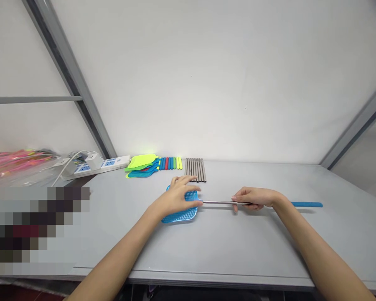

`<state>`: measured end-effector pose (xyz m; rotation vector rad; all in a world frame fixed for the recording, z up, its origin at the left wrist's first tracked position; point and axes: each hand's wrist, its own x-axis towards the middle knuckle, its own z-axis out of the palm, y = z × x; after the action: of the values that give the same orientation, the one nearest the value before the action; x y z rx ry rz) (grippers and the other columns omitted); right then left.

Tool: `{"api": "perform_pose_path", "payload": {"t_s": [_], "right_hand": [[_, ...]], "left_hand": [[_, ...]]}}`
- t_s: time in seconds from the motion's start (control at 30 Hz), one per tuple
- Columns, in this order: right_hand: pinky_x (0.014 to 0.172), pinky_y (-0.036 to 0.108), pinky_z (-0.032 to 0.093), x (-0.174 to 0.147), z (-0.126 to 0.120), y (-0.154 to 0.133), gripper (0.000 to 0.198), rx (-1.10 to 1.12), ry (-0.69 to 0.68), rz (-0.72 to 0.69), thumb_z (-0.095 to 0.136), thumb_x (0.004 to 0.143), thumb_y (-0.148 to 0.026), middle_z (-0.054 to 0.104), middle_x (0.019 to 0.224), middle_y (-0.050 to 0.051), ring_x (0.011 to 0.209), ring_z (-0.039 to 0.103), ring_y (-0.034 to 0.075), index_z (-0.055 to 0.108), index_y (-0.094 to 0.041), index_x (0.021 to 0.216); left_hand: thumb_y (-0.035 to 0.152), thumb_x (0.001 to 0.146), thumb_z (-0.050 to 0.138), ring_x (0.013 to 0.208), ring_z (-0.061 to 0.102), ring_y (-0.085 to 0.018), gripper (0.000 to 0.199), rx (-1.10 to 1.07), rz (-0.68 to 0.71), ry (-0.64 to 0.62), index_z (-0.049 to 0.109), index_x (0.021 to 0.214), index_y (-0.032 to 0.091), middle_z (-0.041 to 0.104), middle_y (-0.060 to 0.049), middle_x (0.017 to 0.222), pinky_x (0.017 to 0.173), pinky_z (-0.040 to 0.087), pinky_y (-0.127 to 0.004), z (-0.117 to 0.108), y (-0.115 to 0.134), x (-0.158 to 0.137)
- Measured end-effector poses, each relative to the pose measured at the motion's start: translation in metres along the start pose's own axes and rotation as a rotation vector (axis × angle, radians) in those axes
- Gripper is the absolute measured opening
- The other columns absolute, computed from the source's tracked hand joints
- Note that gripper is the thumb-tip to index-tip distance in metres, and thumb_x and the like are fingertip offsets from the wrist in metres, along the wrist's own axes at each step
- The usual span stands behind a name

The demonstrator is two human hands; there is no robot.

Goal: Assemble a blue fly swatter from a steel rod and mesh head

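A blue fly swatter (181, 216) lies crosswise, its mesh head at the left, a thin metal rod (217, 202) in the middle and a blue handle (307, 205) at the right. Over the mesh head is my left hand (174, 197), fingers spread and the thumb by the neck where head and rod meet; it covers part of the mesh. My right hand (253, 197) is closed around the rod, thumb and forefinger pinching it, and hides the stretch beneath. The right forearm crosses in front of the shaft near the handle.
Loose swatter heads (143, 161) are stacked at the back of the grey table (238, 251), beside a row of coloured handles (171, 163) and several metal rods (196, 167). A power strip (120, 161) and pink bagged items (21, 161) are at the left.
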<state>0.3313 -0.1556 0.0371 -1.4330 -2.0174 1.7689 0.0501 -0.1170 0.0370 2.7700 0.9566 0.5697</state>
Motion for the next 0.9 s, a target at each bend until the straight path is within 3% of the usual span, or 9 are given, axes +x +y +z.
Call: {"api": "perform_pose_path", "payload": {"t_s": [0.2, 0.47, 0.67, 0.9], "right_hand": [[0.035, 0.018, 0.013, 0.000, -0.002, 0.001, 0.046, -0.007, 0.004, 0.004, 0.037, 0.078, -0.051, 0.020, 0.045, -0.007, 0.039, 0.018, 0.004, 0.059, -0.011, 0.084], [0.037, 0.019, 0.015, -0.005, -0.002, -0.003, 0.037, -0.093, -0.033, 0.017, 0.052, 0.071, -0.045, 0.034, 0.048, -0.005, 0.041, 0.025, 0.004, 0.059, -0.011, 0.082], [0.044, 0.020, 0.025, 0.004, 0.003, -0.001, 0.034, -0.081, -0.012, -0.071, 0.051, 0.073, -0.040, 0.041, 0.053, -0.002, 0.047, 0.032, 0.006, 0.062, -0.010, 0.080], [0.041, 0.021, 0.013, 0.014, 0.011, -0.001, 0.030, -0.008, -0.001, -0.089, 0.051, 0.072, -0.037, 0.028, 0.050, -0.005, 0.043, 0.020, 0.004, 0.060, -0.009, 0.072]], "left_hand": [[0.033, 0.080, 0.040, 0.093, 0.044, -0.015, 0.023, -0.005, 0.134, -0.083, 0.060, 0.080, 0.021, 0.053, -0.002, 0.098, 0.087, 0.024, -0.032, 0.001, 0.016, 0.000], [0.026, 0.081, 0.037, 0.071, 0.043, -0.013, 0.023, 0.050, 0.205, -0.170, 0.052, 0.066, 0.017, 0.051, 0.000, 0.066, 0.074, 0.029, -0.028, 0.003, 0.019, -0.001], [0.023, 0.082, 0.037, 0.065, 0.041, -0.012, 0.024, 0.072, 0.220, -0.193, 0.048, 0.062, 0.016, 0.050, 0.001, 0.063, 0.071, 0.027, -0.028, 0.008, 0.023, -0.005], [0.022, 0.080, 0.039, 0.064, 0.038, -0.013, 0.023, 0.112, 0.184, -0.157, 0.045, 0.059, 0.016, 0.048, 0.000, 0.062, 0.063, 0.026, -0.028, 0.011, 0.022, -0.007]]}}
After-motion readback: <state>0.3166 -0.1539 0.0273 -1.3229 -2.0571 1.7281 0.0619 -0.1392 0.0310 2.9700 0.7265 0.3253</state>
